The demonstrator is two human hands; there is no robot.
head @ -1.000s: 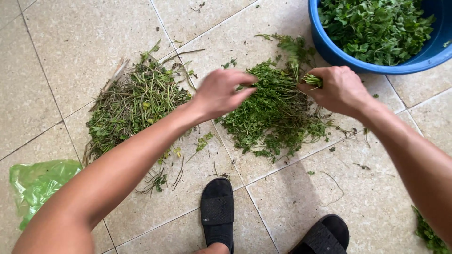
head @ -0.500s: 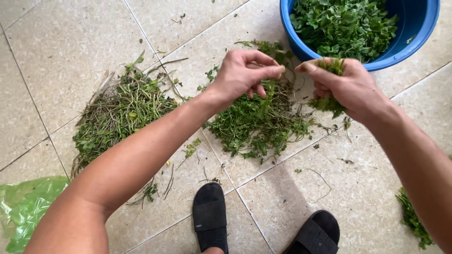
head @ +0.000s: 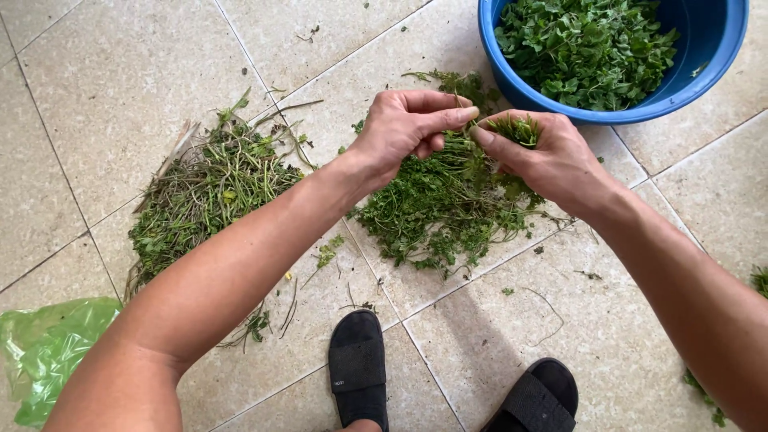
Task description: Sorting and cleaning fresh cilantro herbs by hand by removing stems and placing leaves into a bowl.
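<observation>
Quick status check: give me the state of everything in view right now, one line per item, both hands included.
Left hand: raised over the middle pile, fingertips pinched at a herb sprig.
Right hand: closed around a small bunch of green herbs.
Blue basin: upright, holding picked leaves.
Middle herb pile: loose on the tiles.
Stem pile: heaped, mostly stalks.
Green plastic bag: crumpled on the tiled floor.

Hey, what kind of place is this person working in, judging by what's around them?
Probably a home floor or porch used for kitchen prep. Beige floor tiles serve as the work surface, leafy herbs lie in piles on them, a blue plastic basin holds picked leaves, and black slippers show at the bottom.
</observation>
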